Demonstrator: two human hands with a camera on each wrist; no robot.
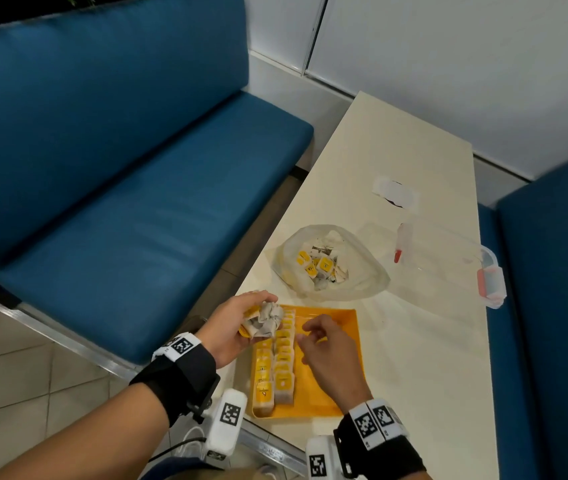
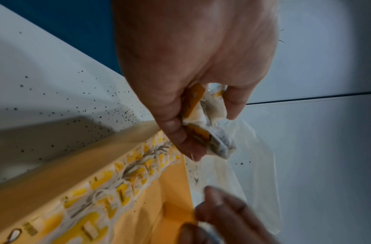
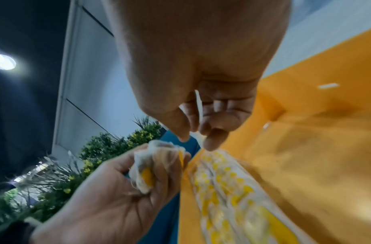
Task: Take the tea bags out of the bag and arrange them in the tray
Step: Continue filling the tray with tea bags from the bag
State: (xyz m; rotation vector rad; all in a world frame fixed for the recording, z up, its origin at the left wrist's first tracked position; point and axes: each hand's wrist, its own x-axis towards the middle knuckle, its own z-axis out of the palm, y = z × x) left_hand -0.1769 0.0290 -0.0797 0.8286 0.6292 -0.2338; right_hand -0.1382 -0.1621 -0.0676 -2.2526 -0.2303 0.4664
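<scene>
An orange tray lies at the table's near end, with two rows of yellow-tagged tea bags standing along its left side. Just beyond it a clear plastic bag lies open with more tea bags inside. My left hand hovers over the tray's far left corner and grips a crumpled bunch of tea bags. Beside it, above the rows, my right hand has its fingers curled. In the right wrist view it pinches one thin white tea bag seen edge-on.
A clear plastic container with pink clips sits at the table's right edge, and a torn white paper scrap lies farther back. Blue benches flank the narrow table. Dark tea crumbs speckle the tabletop.
</scene>
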